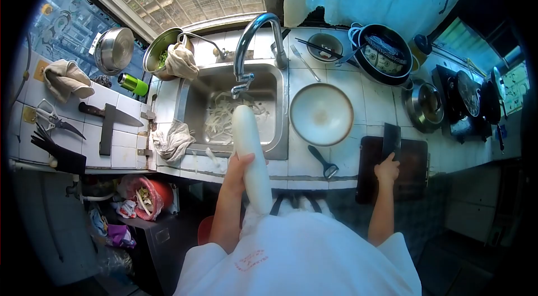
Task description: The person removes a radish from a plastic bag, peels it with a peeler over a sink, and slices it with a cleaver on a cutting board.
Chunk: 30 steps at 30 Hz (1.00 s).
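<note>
A long peeled white radish [250, 150] is held up by my left hand [241, 167], its far end over the near side of the sink [274, 133]. Pale peel strips [221, 117] lie in the sink beneath the faucet [242, 66]. My right hand [386, 170] is wrapped round the handle of a cleaver [392, 139], whose dark blade lies over a brown cutting board [367, 170]. Between my hands, a peeler [324, 162] rests on the tiled counter, just below a wide, shallow pale bowl [321, 114].
A small bowl with chopsticks [325, 47], a fork [305, 63] and a large pot [383, 52] stand behind. At right are a lidded pot [424, 105] and the stove [460, 100]. A knife [109, 114] hangs at left; below sits a red bin [159, 198].
</note>
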Each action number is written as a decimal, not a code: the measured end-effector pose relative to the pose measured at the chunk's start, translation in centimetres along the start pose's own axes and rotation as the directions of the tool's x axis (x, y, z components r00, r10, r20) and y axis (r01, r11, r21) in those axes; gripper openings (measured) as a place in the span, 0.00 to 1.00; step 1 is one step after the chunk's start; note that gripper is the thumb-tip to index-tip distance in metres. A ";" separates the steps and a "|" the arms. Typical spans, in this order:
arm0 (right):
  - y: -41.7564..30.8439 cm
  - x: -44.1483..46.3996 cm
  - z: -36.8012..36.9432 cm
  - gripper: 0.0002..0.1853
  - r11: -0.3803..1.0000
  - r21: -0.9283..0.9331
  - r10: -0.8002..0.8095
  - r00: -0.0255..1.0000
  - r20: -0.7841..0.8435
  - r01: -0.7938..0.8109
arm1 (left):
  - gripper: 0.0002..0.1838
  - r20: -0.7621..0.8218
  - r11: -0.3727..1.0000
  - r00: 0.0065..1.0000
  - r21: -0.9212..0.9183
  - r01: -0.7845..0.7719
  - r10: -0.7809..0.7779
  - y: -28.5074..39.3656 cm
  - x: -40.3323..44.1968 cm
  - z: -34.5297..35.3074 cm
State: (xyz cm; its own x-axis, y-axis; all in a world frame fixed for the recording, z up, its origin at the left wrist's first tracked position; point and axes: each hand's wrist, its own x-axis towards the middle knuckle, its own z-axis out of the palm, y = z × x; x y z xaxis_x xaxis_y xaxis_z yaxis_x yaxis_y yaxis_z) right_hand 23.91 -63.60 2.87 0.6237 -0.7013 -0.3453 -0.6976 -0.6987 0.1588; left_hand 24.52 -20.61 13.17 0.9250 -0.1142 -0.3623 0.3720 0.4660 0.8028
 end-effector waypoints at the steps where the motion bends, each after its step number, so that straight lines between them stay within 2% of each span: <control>1: 0.0 -0.5 -0.3 0.45 1.000 0.005 -0.001 1.000 -0.003 0.001 | 0.29 0.002 1.000 1.000 0.002 -0.004 0.004 0.0 0.0 0.1; 3: 0.5 -2.5 -1.0 0.48 0.999 0.037 0.024 0.995 0.101 -0.027 | 0.26 -0.049 1.000 0.999 -0.004 -0.006 0.006 0.2 0.1 -0.2; 5: 0.8 -2.6 0.2 0.47 0.998 0.054 0.038 0.997 0.069 -0.041 | 0.26 -0.029 1.000 1.000 -0.019 -0.007 0.007 0.6 0.5 -1.2; 7: 1.0 -3.0 1.3 0.44 0.995 0.097 0.045 0.998 -0.053 -0.040 | 0.25 0.035 1.000 0.999 0.021 -0.002 0.001 1.5 0.6 -2.3; 8: 1.2 -3.2 1.6 0.39 0.988 0.150 0.050 0.988 -0.149 -0.028 | 0.25 0.038 1.000 0.999 0.019 0.002 -0.003 1.8 0.8 -3.0; 9: 1.3 -3.4 1.7 0.39 0.989 0.147 0.051 0.986 -0.156 -0.028 | 0.23 0.019 0.996 0.998 -0.068 0.053 -0.051 1.9 1.1 -3.8; 10: 1.5 -3.5 2.0 0.37 0.970 0.224 0.136 0.973 -0.185 -0.093 | 0.23 0.001 0.983 0.995 -0.157 0.100 -0.101 2.3 1.4 -4.5; 11: 1.7 -3.6 2.4 0.34 0.941 0.302 0.220 0.953 -0.206 -0.152 | 0.23 0.001 0.981 0.995 -0.165 0.097 -0.098 2.7 1.7 -5.2; 12: 1.6 -4.1 2.7 0.27 0.936 0.317 0.244 0.933 -0.265 -0.155 | 0.24 0.078 0.971 0.990 -0.202 0.129 -0.115 3.2 2.0 -5.9; 13: 1.8 -5.0 3.1 0.27 0.938 0.309 0.243 0.933 -0.267 -0.156 | 0.26 0.155 0.958 0.979 -0.236 0.165 -0.130 3.6 2.1 -6.7; 15: 1.8 -7.3 2.8 0.19 0.930 0.363 0.119 0.890 -0.440 0.055 | 0.26 0.145 0.953 0.979 -0.249 0.173 -0.140 3.9 2.7 -8.1; 16: 0.7 -9.6 2.3 0.16 0.908 0.374 0.067 0.814 -0.576 0.190 | 0.27 0.135 0.950 0.980 -0.257 0.178 -0.148 4.1 2.9 -8.7; 17: -0.8 -11.7 1.7 0.16 0.910 0.371 0.070 0.813 -0.578 0.186 | 0.27 0.139 0.948 0.979 -0.260 0.183 -0.150 4.4 3.1 -9.4; 19: -4.8 -17.7 -0.5 0.19 0.694 0.489 0.025 0.661 -0.750 0.529 | 0.25 0.118 0.925 0.967 -0.285 0.251 -0.226 4.9 3.3 -10.4; 20: -6.3 -19.9 -1.1 0.20 0.688 0.457 -0.067 0.677 -0.733 0.563 | 0.25 0.136 0.923 0.961 -0.272 0.271 -0.241 5.3 3.1 -10.8; 21: -7.8 -21.7 -1.6 0.22 0.677 0.427 -0.156 0.684 -0.712 0.599 | 0.25 0.145 0.964 0.968 -0.143 0.223 -0.203 5.7 2.8 -11.1; 22: -9.6 -23.6 -1.9 0.23 0.620 0.414 -0.235 0.661 -0.712 0.666 | 0.25 0.162 0.986 0.974 -0.017 0.165 -0.160 6.0 2.6 -11.3; 23: -11.4 -25.3 -2.2 0.25 0.557 0.400 -0.313 0.630 -0.711 0.728 | 0.25 0.185 0.984 0.968 -0.014 0.176 -0.171 6.2 2.5 -11.5; 25: -14.6 -27.9 -2.6 0.31 0.506 0.352 -0.455 0.590 -0.667 0.788 | 0.27 0.204 0.984 0.967 0.122 0.128 -0.151 6.4 2.3 -12.0; 26: -16.2 -29.3 -3.4 0.33 0.484 0.353 -0.516 0.587 -0.624 0.801 | 0.22 0.231 0.984 0.964 0.145 0.102 -0.134 6.7 1.9 -12.0; 27: -17.6 -30.5 -4.2 0.36 0.460 0.357 -0.576 0.579 -0.577 0.813 | 0.22 0.244 0.984 0.960 0.141 0.106 -0.138 6.4 2.0 -12.5; 29: -20.2 -31.9 -5.2 0.37 0.388 0.252 -0.706 0.462 -0.536 0.886 | 0.17 0.263 0.991 0.957 -0.026 0.131 -0.120 4.9 2.2 -14.0; 30: -21.3 -32.3 -5.3 0.37 0.393 0.250 -0.704 0.465 -0.537 0.885 | 0.17 0.339 0.980 0.937 -0.198 -0.019 0.087 4.3 2.0 -14.4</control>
State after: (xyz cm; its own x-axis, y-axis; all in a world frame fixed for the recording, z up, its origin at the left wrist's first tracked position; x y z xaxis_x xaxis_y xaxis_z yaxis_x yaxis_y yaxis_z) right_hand 20.50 -26.87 15.55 0.9703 0.0892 0.2247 0.1889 -0.8597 -0.4746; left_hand 26.82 -6.18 9.08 0.9249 -0.3644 -0.1089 0.3316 0.6324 0.7001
